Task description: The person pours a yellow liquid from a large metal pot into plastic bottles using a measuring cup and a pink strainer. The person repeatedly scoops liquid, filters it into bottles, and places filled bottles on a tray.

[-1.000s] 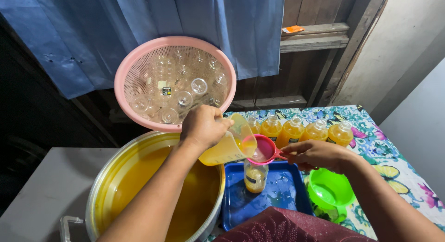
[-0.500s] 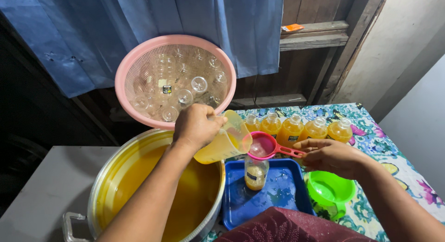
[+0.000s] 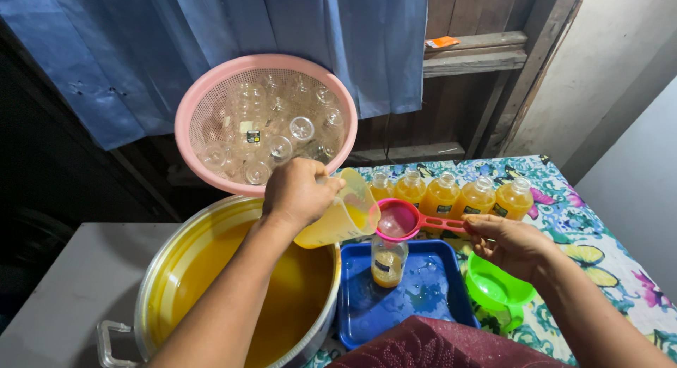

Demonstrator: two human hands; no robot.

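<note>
My left hand point(image 3: 300, 192) grips a clear measuring jug point(image 3: 343, 216) of orange liquid, tipped toward a pink strainer point(image 3: 397, 219). My right hand point(image 3: 511, 244) holds the strainer's handle, keeping it over the mouth of a small clear bottle point(image 3: 388, 262). That bottle stands upright in a blue tray point(image 3: 430, 290) and has a little orange liquid at its bottom. A big metal pot point(image 3: 176, 269) of orange liquid sits under my left forearm.
Several filled orange bottles point(image 3: 451, 195) stand in a row behind the tray on a flowered tablecloth point(image 3: 599, 248). A pink basket point(image 3: 211, 93) of empty clear bottles leans at the back. A green funnel point(image 3: 497, 287) lies right of the tray.
The jug has tipped further toward the strainer. My right hand with the strainer stayed over the bottle, and the view shifted slightly.
</note>
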